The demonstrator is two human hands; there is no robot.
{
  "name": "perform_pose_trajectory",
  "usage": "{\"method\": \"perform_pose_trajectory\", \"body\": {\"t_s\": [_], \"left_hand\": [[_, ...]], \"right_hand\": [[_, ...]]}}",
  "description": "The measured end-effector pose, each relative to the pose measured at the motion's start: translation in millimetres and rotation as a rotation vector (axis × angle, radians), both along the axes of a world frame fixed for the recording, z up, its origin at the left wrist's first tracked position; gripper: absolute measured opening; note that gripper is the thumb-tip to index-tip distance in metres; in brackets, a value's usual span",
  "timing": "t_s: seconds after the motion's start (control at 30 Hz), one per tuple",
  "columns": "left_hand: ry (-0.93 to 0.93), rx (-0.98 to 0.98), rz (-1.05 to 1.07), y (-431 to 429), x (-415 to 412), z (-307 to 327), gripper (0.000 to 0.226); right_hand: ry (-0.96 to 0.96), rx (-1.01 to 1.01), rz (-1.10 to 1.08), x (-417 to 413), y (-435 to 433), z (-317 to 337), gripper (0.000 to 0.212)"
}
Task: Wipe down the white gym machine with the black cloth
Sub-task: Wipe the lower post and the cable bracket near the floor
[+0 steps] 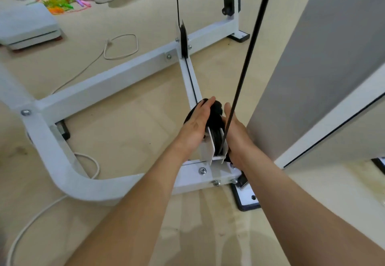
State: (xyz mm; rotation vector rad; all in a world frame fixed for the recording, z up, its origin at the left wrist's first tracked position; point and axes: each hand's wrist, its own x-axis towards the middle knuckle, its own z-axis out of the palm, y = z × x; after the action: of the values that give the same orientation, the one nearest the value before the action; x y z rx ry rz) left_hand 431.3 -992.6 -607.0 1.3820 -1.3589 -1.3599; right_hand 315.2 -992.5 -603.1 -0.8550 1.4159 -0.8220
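White gym machine: its frame lies on the floor, running from the left edge to the centre.

Left hand: fingers straight, pressed flat on the black cloth, which is bunched over the pulley bracket at the near end of the centre rail.

Right hand: fingers extended, pressing the cloth's opposite side.

Risk: cloth or fingertips may catch between pulley wheel and cable should the wheel turn.

Obscured: the right palm's contact and the cloth's lower edge.

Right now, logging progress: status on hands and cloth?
Both flat: left hand, right hand. Black cloth pressed over pulley bracket. Black cable crosses right hand.
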Motion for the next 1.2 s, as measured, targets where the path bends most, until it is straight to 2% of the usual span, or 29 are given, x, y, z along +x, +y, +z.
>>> {"method": "perform_pose_trajectory", "body": {"t_s": [0.1,0.23,0.3,0.4,0.5,0.6,0.67,0.73,0.9,1.03,1.1,1.2], "left_hand": [[-0.043,0.042,-0.117,-23.8,3.8,3.0,0.039],[-0.328,0.026,-0.217,-48.7,0.7,5.5,0.044],[-0.394,0.048,-0.238,-57.4,-1.6,10.8,0.041],[-0.347,0.052,-0.202,-63.2,0.9,13.1,0.038],[-0.193,0.11,-0.082,-56.5,10.3,-1.7,0.047],[-0.036,0.242,0.015,-42.5,15.3,-17.9,0.065],[0.037,0.256,0.048,-37.5,15.9,-22.1,0.078],[0.087,0.185,0.051,-38.3,16.2,-17.6,0.069],[0.004,0.018,-0.041,-33.0,16.5,-3.9,0.049],[-0.033,-0.029,-0.075,-34.8,13.5,-14.7,0.039],[-0.026,0.036,-0.075,-43.5,13.0,-19.7,0.036],[0.046,0.25,-0.04,-52.9,16.4,-26.6,0.058]], "right_hand": [[0.057,0.044,0.011,-10.0,17.7,3.2,0.067],[0.009,0.071,0.026,-24.0,44.1,15.2,0.061],[-0.056,0.062,0.016,-27.7,52.9,16.5,0.056],[-0.114,0.06,0.049,-19.4,43.1,16.7,0.066],[-0.17,0.067,-0.016,-9.1,16.4,9.9,0.075],[-0.216,0.093,-0.064,-6.0,4.4,3.7,0.07],[-0.21,0.081,-0.066,-5.5,8.2,0.7,0.065],[-0.203,0.035,-0.072,-5.6,19.5,2.2,0.062],[-0.146,-0.067,-0.104,-10.0,55.5,17.0,0.05],[-0.026,0.02,-0.098,-0.7,51.8,24.2,0.047],[-0.016,0.058,-0.044,6.2,27.1,22.2,0.055],[-0.062,0.014,-0.004,3.6,-0.1,7.9,0.075]]}}
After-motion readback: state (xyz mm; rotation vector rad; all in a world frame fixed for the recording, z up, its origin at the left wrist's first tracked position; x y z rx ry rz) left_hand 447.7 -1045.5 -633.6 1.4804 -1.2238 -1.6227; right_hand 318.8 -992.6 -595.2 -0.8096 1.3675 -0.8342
